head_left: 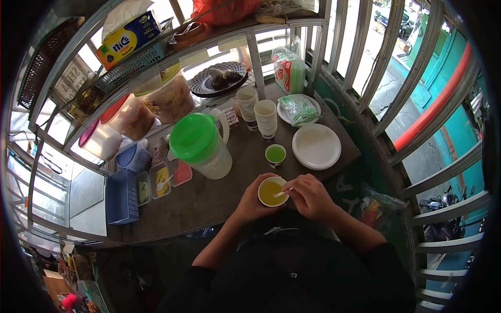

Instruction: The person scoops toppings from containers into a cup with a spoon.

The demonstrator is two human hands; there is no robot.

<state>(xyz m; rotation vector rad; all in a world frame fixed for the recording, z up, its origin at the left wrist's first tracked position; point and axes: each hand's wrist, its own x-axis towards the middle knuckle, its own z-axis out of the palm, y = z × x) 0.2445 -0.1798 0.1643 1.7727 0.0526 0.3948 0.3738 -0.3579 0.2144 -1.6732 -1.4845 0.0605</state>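
My left hand (251, 202) is wrapped round a paper cup of yellow-green liquid (270, 192) at the counter's front edge. In my right hand (311, 197), fingers pinch the handle of a white spoon (282, 193), whose tip dips into that liquid. Just beyond stands a small cup of bright green liquid (275, 154), touched by neither hand. Behind it rise two stacks of paper cups (266, 119). A pile of white plates (317, 146) lies to the right. The green-lidded pitcher (201, 143) stands left of the cups.
On the counter's left are a blue basket (122, 195) and small open tubs (160, 180). Large lidded containers (168, 96) stand behind. Wrapped green items (299, 109) and a tall plastic pack (288, 70) are at the back right. Metal bars (417, 151) enclose the right side.
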